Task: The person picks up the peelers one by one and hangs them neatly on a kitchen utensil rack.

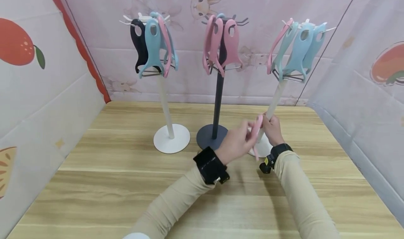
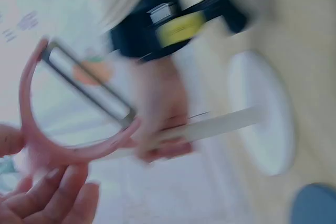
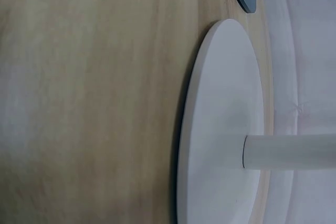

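My left hand (image 1: 235, 142) pinches a pink Y-shaped peeler (image 1: 257, 128) in front of the right-hand stand. In the left wrist view the peeler's metal blade (image 2: 89, 85) faces away from my fingers, its curved frame between thumb and fingertips. My right hand (image 1: 274, 129) grips the white pole (image 1: 277, 93) of that stand, low down above its round base (image 3: 226, 103). At the top of this stand hang several light-blue peelers (image 1: 298, 53) and a pink peeler (image 1: 279, 46). The right wrist view shows the base and pole but no fingers.
A black stand (image 1: 217, 105) in the middle carries pink peelers (image 1: 231, 42). The white stand (image 1: 167, 109) on the left carries black, blue and pink peelers (image 1: 153, 42). All stand on a wooden table (image 1: 126, 183) before printed curtains (image 1: 189, 84).
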`<control>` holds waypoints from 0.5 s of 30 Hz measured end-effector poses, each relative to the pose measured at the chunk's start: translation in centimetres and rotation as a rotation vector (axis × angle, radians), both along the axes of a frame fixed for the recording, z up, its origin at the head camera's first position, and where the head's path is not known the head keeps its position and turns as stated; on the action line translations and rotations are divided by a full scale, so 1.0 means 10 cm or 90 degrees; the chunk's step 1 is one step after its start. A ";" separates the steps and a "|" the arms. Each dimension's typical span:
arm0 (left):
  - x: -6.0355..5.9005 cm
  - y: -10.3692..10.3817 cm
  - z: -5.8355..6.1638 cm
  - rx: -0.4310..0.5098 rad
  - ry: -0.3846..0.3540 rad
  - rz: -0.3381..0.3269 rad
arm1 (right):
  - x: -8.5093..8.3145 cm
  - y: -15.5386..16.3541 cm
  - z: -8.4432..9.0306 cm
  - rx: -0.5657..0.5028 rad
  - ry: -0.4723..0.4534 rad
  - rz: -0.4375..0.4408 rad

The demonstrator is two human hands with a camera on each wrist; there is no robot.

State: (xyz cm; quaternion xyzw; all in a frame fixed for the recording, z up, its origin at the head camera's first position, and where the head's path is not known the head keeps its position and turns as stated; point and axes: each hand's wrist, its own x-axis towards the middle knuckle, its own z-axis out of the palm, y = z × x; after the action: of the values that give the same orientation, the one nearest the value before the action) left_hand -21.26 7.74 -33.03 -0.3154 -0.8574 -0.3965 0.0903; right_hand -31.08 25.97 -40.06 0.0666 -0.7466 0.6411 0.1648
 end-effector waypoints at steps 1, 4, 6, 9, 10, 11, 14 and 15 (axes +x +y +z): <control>-0.04 0.00 0.10 0.035 0.022 0.005 | 0.00 0.00 0.00 -0.003 0.004 0.002; -0.16 0.03 0.41 0.100 0.090 0.045 | 0.00 -0.02 0.00 -0.002 0.007 0.009; -0.24 0.05 0.62 0.124 0.131 0.070 | 0.00 -0.02 0.01 0.013 0.001 0.005; -0.36 0.11 0.91 0.162 0.142 0.093 | 0.01 -0.01 0.04 0.026 -0.016 0.005; -0.40 0.13 0.99 0.168 0.138 0.100 | 0.02 -0.01 0.05 0.029 -0.018 0.006; -0.43 0.14 1.07 0.172 0.130 0.107 | 0.03 -0.01 0.06 0.029 -0.019 0.008; -0.50 0.20 1.23 0.179 0.103 0.130 | 0.08 -0.02 0.11 0.030 -0.014 0.019; -0.53 0.21 1.27 0.176 0.096 0.140 | 0.09 -0.02 0.12 0.029 -0.012 0.020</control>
State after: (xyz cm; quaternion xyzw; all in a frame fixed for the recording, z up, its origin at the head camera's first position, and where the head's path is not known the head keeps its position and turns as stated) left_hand -26.57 9.89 -20.33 -0.2332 -0.8147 -0.4737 0.2398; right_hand -30.14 25.72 -38.83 0.0760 -0.7612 0.6272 0.1464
